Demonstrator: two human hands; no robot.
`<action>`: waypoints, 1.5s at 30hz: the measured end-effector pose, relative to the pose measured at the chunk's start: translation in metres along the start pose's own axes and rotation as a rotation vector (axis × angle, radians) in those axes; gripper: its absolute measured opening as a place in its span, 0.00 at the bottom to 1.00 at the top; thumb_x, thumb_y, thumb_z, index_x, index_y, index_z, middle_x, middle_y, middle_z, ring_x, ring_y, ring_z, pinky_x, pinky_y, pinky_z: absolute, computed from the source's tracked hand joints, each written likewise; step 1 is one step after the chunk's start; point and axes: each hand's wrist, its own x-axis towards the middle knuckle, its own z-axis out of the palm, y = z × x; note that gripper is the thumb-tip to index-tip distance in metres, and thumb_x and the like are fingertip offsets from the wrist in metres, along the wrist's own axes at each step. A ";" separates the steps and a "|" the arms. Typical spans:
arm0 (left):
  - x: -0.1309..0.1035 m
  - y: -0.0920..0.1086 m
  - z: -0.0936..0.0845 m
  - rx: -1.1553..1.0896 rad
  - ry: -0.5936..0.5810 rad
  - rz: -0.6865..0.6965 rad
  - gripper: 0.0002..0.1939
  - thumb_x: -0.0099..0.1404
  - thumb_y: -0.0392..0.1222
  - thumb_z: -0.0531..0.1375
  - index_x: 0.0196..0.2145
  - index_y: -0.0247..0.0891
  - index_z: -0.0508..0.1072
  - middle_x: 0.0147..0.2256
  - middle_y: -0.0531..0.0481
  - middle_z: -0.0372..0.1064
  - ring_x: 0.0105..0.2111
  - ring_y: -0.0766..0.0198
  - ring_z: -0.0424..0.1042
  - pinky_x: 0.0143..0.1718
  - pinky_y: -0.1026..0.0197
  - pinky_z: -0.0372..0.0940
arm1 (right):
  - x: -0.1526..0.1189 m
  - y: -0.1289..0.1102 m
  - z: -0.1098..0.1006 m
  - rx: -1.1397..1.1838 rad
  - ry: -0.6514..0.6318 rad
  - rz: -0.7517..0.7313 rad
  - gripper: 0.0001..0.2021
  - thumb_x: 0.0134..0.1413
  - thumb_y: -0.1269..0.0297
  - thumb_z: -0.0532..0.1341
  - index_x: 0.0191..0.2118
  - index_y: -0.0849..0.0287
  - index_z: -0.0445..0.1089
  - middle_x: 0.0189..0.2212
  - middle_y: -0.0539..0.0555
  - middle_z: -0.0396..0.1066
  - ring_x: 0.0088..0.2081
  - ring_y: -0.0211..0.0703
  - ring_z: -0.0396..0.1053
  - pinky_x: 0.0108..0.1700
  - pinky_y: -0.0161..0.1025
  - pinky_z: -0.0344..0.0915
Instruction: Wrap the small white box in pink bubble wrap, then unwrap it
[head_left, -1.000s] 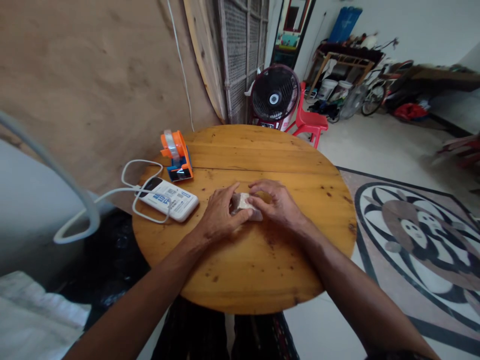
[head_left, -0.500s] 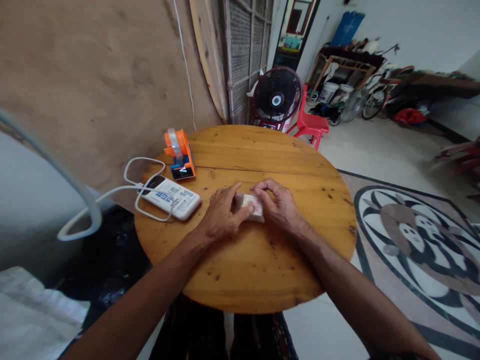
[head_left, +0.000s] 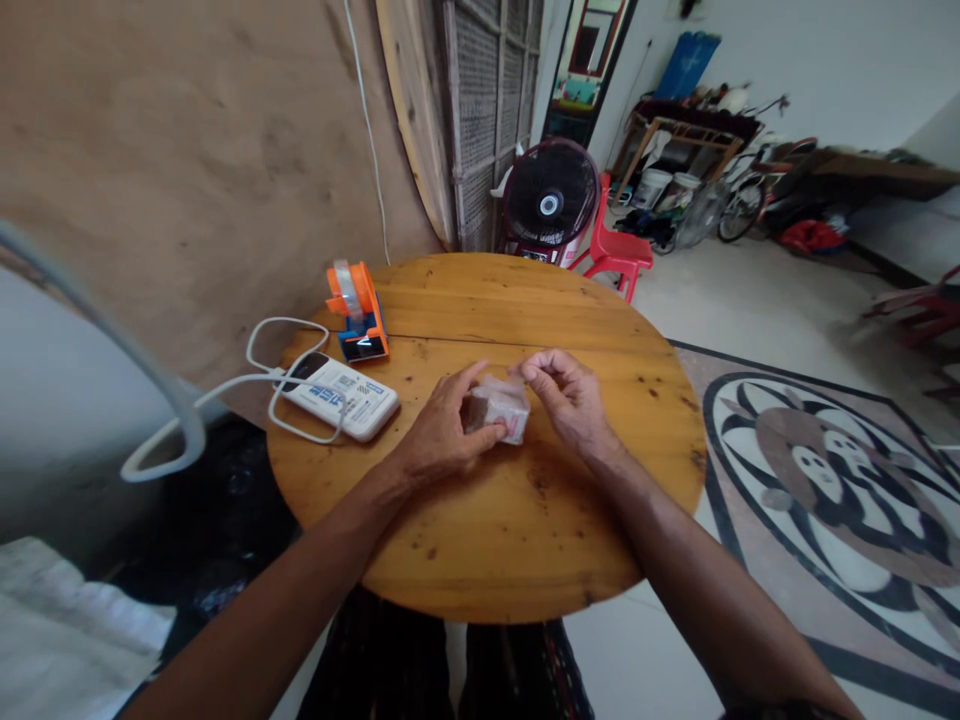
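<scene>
A small whitish box point(head_left: 501, 406) with reddish print and a shiny clear wrapping is near the middle of the round wooden table point(head_left: 480, 560). My left hand point(head_left: 444, 415) grips it from the left, with the thumb across the near side and the fingers behind it. At the box's upper right corner, my right hand point(head_left: 564, 393) is pinched closed on what looks like a thin edge of the clear wrapping point(head_left: 514, 381). The exact spot between those fingertips is too small to make out fully.
To the left lie a white power bank point(head_left: 346, 396) and its looped white cable point(head_left: 259, 375). Behind it stands an orange and blue tape dispenser point(head_left: 364, 315). A fan point(head_left: 550, 200) and a red chair point(head_left: 621, 248) are beyond the table's far edge.
The box has been tipped so its wrapped top shows more. My right hand has moved slightly right and up, and the clear wrapping now stands up near its fingertips.
</scene>
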 end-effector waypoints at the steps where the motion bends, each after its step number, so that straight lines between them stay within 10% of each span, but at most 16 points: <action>1: 0.000 -0.001 0.000 0.000 -0.001 0.023 0.41 0.56 0.46 0.65 0.63 0.37 0.54 0.56 0.38 0.62 0.54 0.52 0.64 0.56 0.47 0.61 | 0.001 -0.001 -0.001 0.024 0.011 0.007 0.10 0.58 0.55 0.61 0.33 0.56 0.69 0.32 0.52 0.73 0.38 0.42 0.71 0.44 0.41 0.66; 19: -0.001 0.003 0.001 -0.063 -0.117 0.099 0.47 0.54 0.52 0.66 0.64 0.35 0.50 0.58 0.36 0.60 0.56 0.47 0.63 0.57 0.46 0.59 | 0.013 0.007 -0.022 0.245 0.173 0.044 0.10 0.56 0.55 0.63 0.32 0.55 0.69 0.34 0.51 0.76 0.39 0.41 0.73 0.51 0.44 0.66; 32: -0.003 0.017 -0.012 -0.109 -0.040 0.161 0.11 0.60 0.47 0.59 0.28 0.37 0.69 0.41 0.44 0.68 0.47 0.57 0.68 0.50 0.55 0.62 | 0.024 0.035 -0.035 0.231 0.309 0.240 0.13 0.51 0.52 0.63 0.31 0.56 0.64 0.35 0.53 0.76 0.35 0.40 0.73 0.32 0.35 0.64; 45: -0.007 0.014 -0.011 -0.345 -0.102 -0.049 0.10 0.63 0.47 0.57 0.33 0.37 0.68 0.30 0.51 0.70 0.30 0.64 0.69 0.31 0.62 0.64 | 0.076 0.024 -0.039 0.007 0.062 0.445 0.07 0.46 0.60 0.63 0.26 0.57 0.68 0.30 0.51 0.76 0.32 0.38 0.70 0.33 0.35 0.62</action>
